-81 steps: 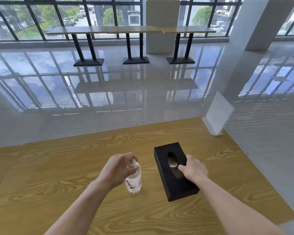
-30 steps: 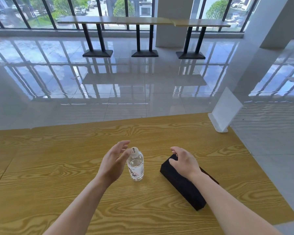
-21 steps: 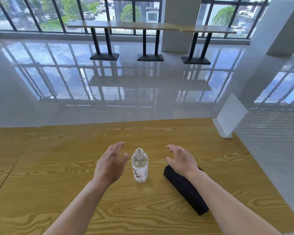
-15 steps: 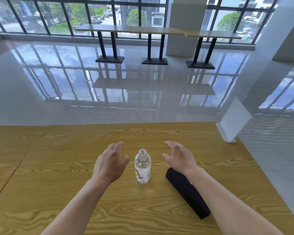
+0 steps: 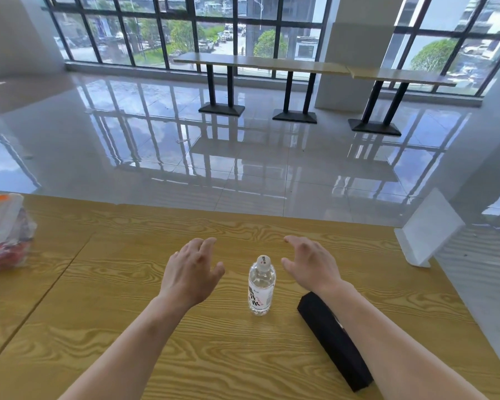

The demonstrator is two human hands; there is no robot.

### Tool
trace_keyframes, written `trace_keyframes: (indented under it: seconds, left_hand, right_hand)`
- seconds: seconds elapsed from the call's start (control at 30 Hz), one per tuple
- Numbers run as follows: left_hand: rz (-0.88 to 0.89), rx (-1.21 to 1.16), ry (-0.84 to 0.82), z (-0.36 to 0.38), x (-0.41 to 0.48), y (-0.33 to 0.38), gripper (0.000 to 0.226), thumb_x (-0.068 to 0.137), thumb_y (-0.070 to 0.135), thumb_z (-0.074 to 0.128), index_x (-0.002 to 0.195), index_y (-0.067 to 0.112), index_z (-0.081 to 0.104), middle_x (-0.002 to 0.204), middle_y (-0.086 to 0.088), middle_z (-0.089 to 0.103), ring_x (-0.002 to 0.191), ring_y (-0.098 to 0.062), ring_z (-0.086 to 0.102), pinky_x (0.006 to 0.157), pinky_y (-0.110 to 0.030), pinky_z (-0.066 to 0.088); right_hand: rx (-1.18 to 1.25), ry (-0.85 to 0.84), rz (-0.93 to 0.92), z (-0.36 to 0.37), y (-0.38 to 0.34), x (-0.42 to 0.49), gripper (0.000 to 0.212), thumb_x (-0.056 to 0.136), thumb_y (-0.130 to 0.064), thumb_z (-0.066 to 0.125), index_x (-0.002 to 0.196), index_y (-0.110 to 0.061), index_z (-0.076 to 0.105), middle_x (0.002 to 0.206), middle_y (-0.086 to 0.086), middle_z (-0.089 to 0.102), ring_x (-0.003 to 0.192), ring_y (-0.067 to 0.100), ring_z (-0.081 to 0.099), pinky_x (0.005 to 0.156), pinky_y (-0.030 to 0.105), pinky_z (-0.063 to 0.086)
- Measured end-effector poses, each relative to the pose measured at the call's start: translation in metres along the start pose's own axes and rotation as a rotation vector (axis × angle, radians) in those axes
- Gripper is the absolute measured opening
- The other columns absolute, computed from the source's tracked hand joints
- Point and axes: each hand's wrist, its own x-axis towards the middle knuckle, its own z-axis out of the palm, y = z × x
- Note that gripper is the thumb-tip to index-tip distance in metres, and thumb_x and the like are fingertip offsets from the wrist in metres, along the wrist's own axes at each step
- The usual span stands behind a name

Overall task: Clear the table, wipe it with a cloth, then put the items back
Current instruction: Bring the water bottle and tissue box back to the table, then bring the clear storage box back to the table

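On the wood-grain table (image 5: 127, 284), a clear plastic water bottle (image 5: 261, 287) is seen standing upright, white cap on, between 2 bare hands. The left hand (image 5: 191, 272) is held just left of the bottle and apart from it. Its fingers (image 5: 204, 245) are loosely extended and slightly spread, and nothing is gripped. The right hand (image 5: 309, 267) is held just right of the bottle, also apart from it, with fingers relaxed and a little parted and the thumb turned toward the cap; nothing is held. Whether either palm touches the tabletop cannot be told. A black tissue box (image 5: 326, 336) is laid on the table at a slant, near the bottle's right side but not touching it, and is partly hidden by the right forearm. At the table's far right corner a white sign stand (image 5: 427, 229) is set upright. At the left edge a clear plastic bag (image 5: 3, 232) with orange and red contents is rested on the table. Beyond a glossy tiled floor (image 5: 127, 140), long tables (image 5: 272, 64) on black pedestals are lined along the windows.
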Motion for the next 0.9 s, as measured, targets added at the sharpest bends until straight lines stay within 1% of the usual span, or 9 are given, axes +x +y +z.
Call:
trace_keyframes:
  seconds: [0.23,0.4,0.53,0.67,0.83,0.9]
  left_hand:
    - [-0.006,-0.002,0.074,-0.018,-0.004,-0.029,0.058,0.095,0.044,0.051,0.147,0.021,0.039,0.141,-0.001,0.053,0.129,-0.021,0.050,0.103,-0.040,0.042]
    - [-0.003,0.030,0.108,-0.040,-0.004,-0.067,0.058,0.095,0.044,0.051,0.147,0.022,0.038,0.142,-0.001,0.052,0.132,-0.021,0.047,0.107,-0.046,0.040]
    - [-0.031,0.055,0.120,-0.062,-0.008,-0.119,0.058,0.095,0.044,0.051,0.147,0.023,0.039,0.144,-0.001,0.050,0.133,-0.021,0.046,0.108,-0.048,0.039]
    - [-0.079,0.088,0.112,-0.082,-0.019,-0.185,0.057,0.095,0.046,0.049,0.146,0.023,0.038,0.143,0.000,0.050,0.131,-0.021,0.047,0.108,-0.046,0.039]
    - [-0.178,0.103,0.118,-0.107,-0.032,-0.262,0.057,0.094,0.045,0.050,0.145,0.022,0.039,0.140,-0.003,0.053,0.129,-0.023,0.049,0.105,-0.046,0.041]
    - [-0.209,0.104,0.122,-0.113,-0.036,-0.285,0.057,0.093,0.045,0.051,0.144,0.020,0.041,0.138,-0.005,0.054,0.127,-0.025,0.051,0.103,-0.046,0.043]
  right_hand:
    - [-0.030,0.072,-0.021,-0.020,-0.033,0.007,0.055,0.094,-0.035,0.060,0.145,-0.021,0.045,0.139,0.003,0.058,0.126,0.025,0.055,0.097,0.042,0.050]
    - [-0.050,0.117,-0.040,-0.028,-0.082,0.019,0.052,0.094,-0.038,0.060,0.143,-0.023,0.047,0.137,0.003,0.060,0.122,0.026,0.058,0.094,0.043,0.051]
    - [-0.053,0.097,-0.054,-0.014,-0.138,0.029,0.051,0.094,-0.038,0.060,0.142,-0.024,0.049,0.136,0.004,0.061,0.122,0.027,0.058,0.095,0.044,0.051]
    - [-0.030,0.075,-0.084,0.015,-0.203,0.041,0.051,0.093,-0.040,0.060,0.141,-0.025,0.051,0.136,0.002,0.062,0.123,0.025,0.058,0.094,0.039,0.049]
    - [0.011,0.035,-0.166,0.052,-0.288,0.056,0.055,0.091,-0.041,0.061,0.143,-0.025,0.050,0.140,-0.001,0.059,0.128,0.023,0.054,0.100,0.040,0.047]
    - [0.016,0.015,-0.207,0.064,-0.314,0.064,0.054,0.092,-0.040,0.061,0.143,-0.025,0.050,0.140,-0.001,0.058,0.129,0.022,0.053,0.100,0.040,0.047]
